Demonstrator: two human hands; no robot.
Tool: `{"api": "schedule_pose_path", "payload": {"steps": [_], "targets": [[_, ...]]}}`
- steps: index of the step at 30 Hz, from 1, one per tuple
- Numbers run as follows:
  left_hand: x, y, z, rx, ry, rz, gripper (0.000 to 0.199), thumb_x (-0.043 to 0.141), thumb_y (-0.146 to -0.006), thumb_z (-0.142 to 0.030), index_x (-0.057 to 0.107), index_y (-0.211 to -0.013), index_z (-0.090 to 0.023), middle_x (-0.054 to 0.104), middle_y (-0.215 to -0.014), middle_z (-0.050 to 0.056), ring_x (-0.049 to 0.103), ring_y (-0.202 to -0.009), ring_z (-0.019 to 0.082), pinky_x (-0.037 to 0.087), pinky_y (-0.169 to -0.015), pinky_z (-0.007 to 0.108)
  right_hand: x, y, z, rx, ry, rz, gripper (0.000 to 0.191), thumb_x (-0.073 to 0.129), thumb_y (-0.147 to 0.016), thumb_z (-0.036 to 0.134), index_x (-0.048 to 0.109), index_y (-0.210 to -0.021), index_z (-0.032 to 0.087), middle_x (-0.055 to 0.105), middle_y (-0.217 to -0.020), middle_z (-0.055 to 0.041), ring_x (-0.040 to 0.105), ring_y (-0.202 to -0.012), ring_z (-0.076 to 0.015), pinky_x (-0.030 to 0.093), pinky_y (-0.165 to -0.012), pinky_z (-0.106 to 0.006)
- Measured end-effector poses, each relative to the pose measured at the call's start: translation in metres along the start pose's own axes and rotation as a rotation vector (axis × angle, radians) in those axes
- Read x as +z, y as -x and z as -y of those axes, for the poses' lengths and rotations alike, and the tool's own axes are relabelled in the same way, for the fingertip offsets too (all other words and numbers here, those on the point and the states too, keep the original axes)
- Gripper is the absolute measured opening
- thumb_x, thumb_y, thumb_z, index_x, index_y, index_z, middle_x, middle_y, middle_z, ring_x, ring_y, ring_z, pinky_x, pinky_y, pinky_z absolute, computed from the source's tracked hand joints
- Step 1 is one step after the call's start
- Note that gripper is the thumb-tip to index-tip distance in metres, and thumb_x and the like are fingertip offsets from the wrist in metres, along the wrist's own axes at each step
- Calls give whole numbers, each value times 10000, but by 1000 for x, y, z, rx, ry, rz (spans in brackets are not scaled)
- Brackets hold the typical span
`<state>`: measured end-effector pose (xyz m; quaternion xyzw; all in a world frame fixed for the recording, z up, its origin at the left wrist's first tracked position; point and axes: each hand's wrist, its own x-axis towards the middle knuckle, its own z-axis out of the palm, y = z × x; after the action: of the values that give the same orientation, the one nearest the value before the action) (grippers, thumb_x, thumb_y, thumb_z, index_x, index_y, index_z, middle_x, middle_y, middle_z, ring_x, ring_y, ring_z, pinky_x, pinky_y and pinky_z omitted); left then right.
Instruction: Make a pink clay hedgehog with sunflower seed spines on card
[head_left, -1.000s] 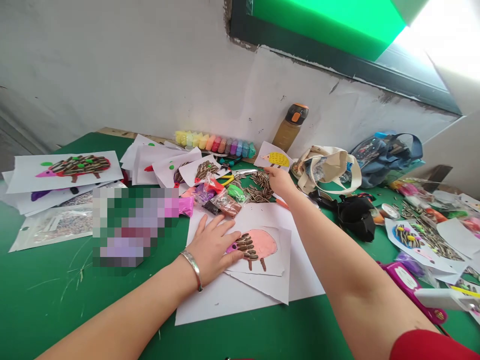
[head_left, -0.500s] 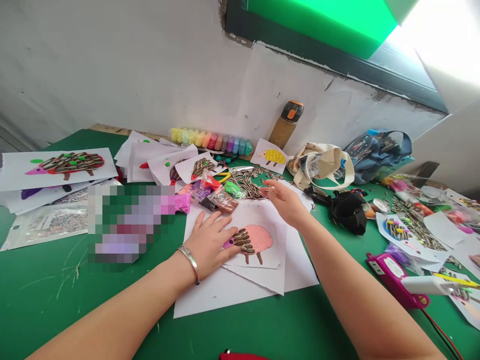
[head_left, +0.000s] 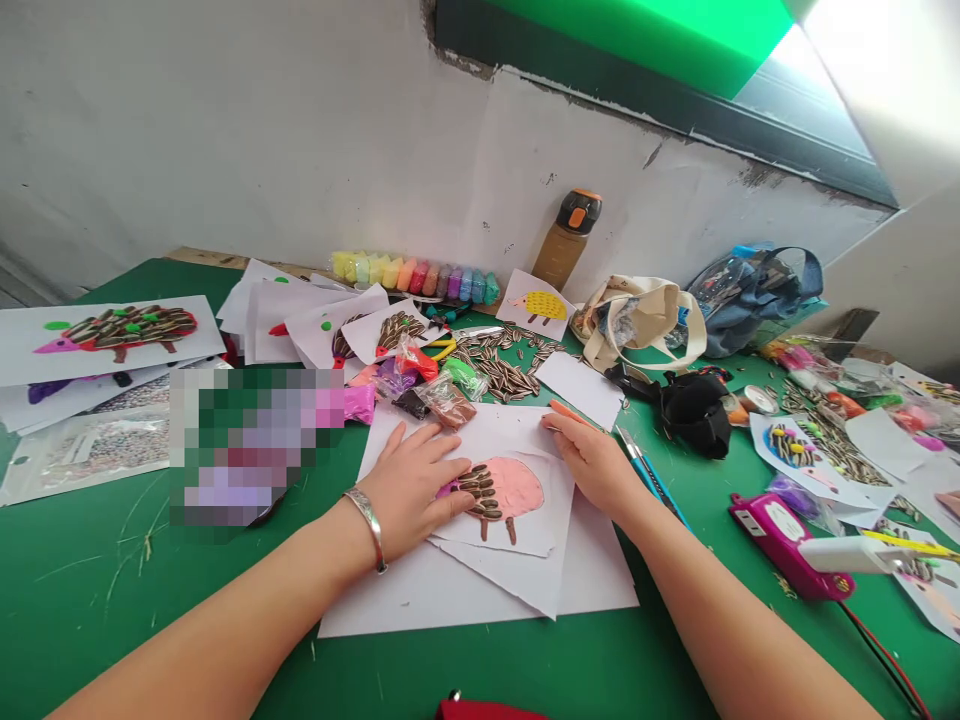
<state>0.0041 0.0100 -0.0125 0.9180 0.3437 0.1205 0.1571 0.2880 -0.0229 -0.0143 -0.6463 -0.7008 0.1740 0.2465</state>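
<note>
My left hand (head_left: 420, 488), with a silver bracelet at the wrist, lies flat with fingers spread on a hedgehog picture (head_left: 517, 487). The picture has a pink clay body, brown legs and several striped sunflower seeds set on its left part; my fingers partly cover its purple head. At the right of the paper, my right hand (head_left: 592, 462) is closed, its fingertips pinched near the sheet. A slim orange thing (head_left: 568, 410) shows along these fingers; what the pinch holds is hidden. White sheets (head_left: 405, 605) lie underneath.
Loose sunflower seeds (head_left: 510, 375) and bagged clay (head_left: 465, 378) lie beyond the sheets. Blue pen-like tools (head_left: 651, 475) are beside my right forearm. Finished pictures (head_left: 135, 330) are stacked left. A bottle (head_left: 566, 240), tote bag (head_left: 645, 325) and magenta glue-gun-like device (head_left: 787, 545) also stand around.
My right hand has drawn back from the seed pile to the paper's right edge, and its fingers have closed. The left hand stays on the picture. The view has shifted slightly.
</note>
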Motion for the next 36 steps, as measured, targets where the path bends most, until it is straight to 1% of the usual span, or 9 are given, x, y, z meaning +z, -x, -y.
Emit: {"api": "schedule_pose_path", "payload": {"steps": [4,6,9,13,17,19,24,28,36], "targets": [[-2,0,-2,19,-2,5,337,500,-909,-462,646,-1143,-267,578,-1290,80,416,-1249,327,285,-1029,560,-9,4,7,129,-83,-54,341,401,-925,294,549,-1232,273,695,-1154,-52,613,-1142,-214,476,-936,-395],[-2,0,-3,16,-12,21,347,503,-905,-473,637,-1150,-268,573,-1289,77,414,-1244,329,290,-1021,563,-16,7,16,184,-133,-131,302,434,-917,341,562,-1184,281,731,-1031,-35,666,-1017,-216,506,-841,-370],[-4,0,-6,19,-31,49,367,520,-891,-488,627,-1163,-267,569,-1288,78,410,-1238,336,299,-1015,567,-21,15,39,108,-170,-182,165,515,-879,345,653,-939,276,728,-922,-12,664,-973,-218,500,-811,-340],[-6,-1,-8,2,-55,71,390,552,-877,-475,617,-1191,-254,546,-1327,92,393,-1263,355,285,-1028,595,-7,25,63,2,-215,-70,148,547,-849,260,693,-828,262,707,-842,-6,650,-802,-175,497,-722,-300],[-8,-2,-10,-9,-70,108,392,555,-878,-467,608,-1206,-259,531,-1353,98,389,-1271,356,278,-1032,614,14,27,64,58,-254,-26,197,530,-848,221,697,-943,263,720,-918,-2,650,-833,-161,502,-749,-290],[-8,-2,-10,-11,-74,109,376,554,-880,-457,609,-1198,-264,533,-1349,97,394,-1264,351,281,-1030,616,20,26,59,64,-276,-15,201,522,-854,219,699,-936,264,722,-924,0,652,-850,-162,502,-769,-292],[-5,-3,-9,-5,-75,91,365,560,-881,-432,610,-1196,-255,538,-1345,95,393,-1271,355,280,-1032,614,23,23,55,82,-308,8,227,524,-838,180,711,-931,270,732,-939,18,659,-866,-148,499,-777,-268],[-3,-2,-8,5,-80,71,372,573,-873,-422,608,-1200,-247,536,-1347,95,389,-1278,355,273,-1041,610,26,19,55,51,-212,-21,222,514,-845,174,706,-914,260,729,-943,8,649,-860,-153,480,-768,-272],[-6,-3,-9,2,-89,106,375,569,-877,-426,599,-1201,-238,535,-1343,94,390,-1273,347,274,-1033,619,31,14,50,-52,-88,-71,191,505,-890,168,681,-889,243,701,-851,-1,582,-851,-173,446,-752,-292]]}}
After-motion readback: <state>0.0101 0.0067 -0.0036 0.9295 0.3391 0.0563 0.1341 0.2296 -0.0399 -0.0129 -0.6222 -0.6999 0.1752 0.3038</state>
